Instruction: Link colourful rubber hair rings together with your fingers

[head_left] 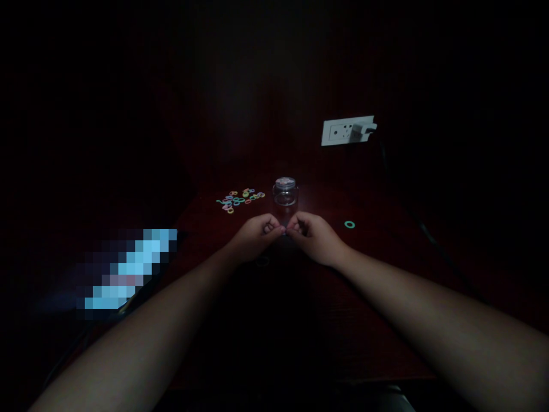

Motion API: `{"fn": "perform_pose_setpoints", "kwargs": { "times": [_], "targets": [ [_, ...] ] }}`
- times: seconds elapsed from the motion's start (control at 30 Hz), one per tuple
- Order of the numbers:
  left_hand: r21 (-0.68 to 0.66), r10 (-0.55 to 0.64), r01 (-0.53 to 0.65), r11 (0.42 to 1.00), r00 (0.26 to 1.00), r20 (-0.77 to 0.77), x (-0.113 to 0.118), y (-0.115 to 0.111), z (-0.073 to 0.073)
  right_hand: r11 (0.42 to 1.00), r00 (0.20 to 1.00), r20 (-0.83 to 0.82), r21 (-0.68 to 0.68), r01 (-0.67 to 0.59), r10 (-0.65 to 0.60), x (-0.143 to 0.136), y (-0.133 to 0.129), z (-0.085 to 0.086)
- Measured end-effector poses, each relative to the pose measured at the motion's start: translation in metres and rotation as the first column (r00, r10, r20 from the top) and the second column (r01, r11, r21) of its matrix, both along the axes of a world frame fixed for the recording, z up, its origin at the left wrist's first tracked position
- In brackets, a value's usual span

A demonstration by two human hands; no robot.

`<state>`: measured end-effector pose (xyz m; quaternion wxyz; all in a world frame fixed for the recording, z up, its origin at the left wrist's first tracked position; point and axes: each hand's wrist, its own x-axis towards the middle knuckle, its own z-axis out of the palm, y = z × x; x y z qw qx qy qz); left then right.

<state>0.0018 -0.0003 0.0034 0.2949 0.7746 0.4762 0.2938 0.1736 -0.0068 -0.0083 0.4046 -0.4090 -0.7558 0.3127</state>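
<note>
My left hand and my right hand meet over the dark red table, thumbs and fingertips pinched close together. Whatever sits between the fingertips is too small and dim to name. Just beyond them stands a small clear jar with its lid on. To the left of the jar lies a loose spread of small coloured bands. A single green ring rests on the table to the right of my right hand. Below my left hand a faint thin ring barely shows.
A lit screen, blurred into blocks, is at the left beside my forearm. On the back wall is a white socket panel with a plug in it. A dark cable runs down the right side. Most surroundings are dark.
</note>
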Motion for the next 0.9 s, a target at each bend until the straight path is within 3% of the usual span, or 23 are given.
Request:
{"fn": "perform_pose_setpoints", "kwargs": {
  "times": [0.47,0.9],
  "targets": [
    [-0.065,-0.027,0.031,0.997,0.997,0.066,0.0011,0.0010,-0.0029,0.996,0.998,0.014,0.070,0.063,-0.064,0.0010,0.0013,0.0014],
    [-0.104,-0.057,0.068,0.992,0.992,0.111,0.0004,0.0017,-0.0059,0.995,0.996,-0.012,0.053,0.086,-0.086,0.0031,0.0048,-0.0010]
  ]
}}
